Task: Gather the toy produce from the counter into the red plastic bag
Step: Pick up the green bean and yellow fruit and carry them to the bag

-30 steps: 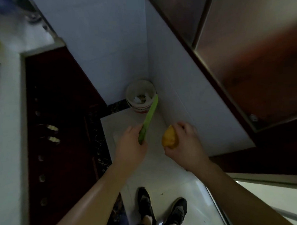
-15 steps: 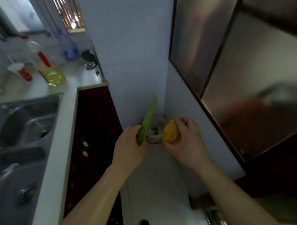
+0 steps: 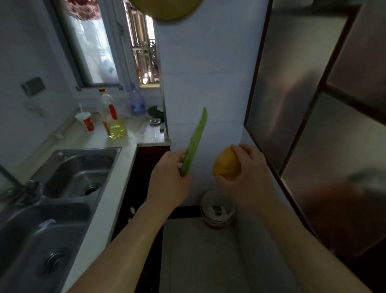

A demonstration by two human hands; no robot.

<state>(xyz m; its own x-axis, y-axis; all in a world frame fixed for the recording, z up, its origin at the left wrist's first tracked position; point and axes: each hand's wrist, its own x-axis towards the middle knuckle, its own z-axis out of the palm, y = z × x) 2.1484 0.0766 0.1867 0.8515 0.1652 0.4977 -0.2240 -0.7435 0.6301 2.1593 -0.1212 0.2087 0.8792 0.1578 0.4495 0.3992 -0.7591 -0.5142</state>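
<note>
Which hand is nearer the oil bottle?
Left. The left hand, gripping a green pod, is right of the bottle; the right hand, holding a yellow fruit, is farther right.

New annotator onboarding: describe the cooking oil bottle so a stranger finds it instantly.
Find the steel double sink on the left; the white counter behind it runs to the window. There, the cooking oil bottle stands between a straw cup and a bluish bottle: the only one holding yellow liquid.

green pod point(image 3: 195, 144) base hidden in left hand point(image 3: 169, 182), sink point(image 3: 26, 253) cropped at edge
</note>
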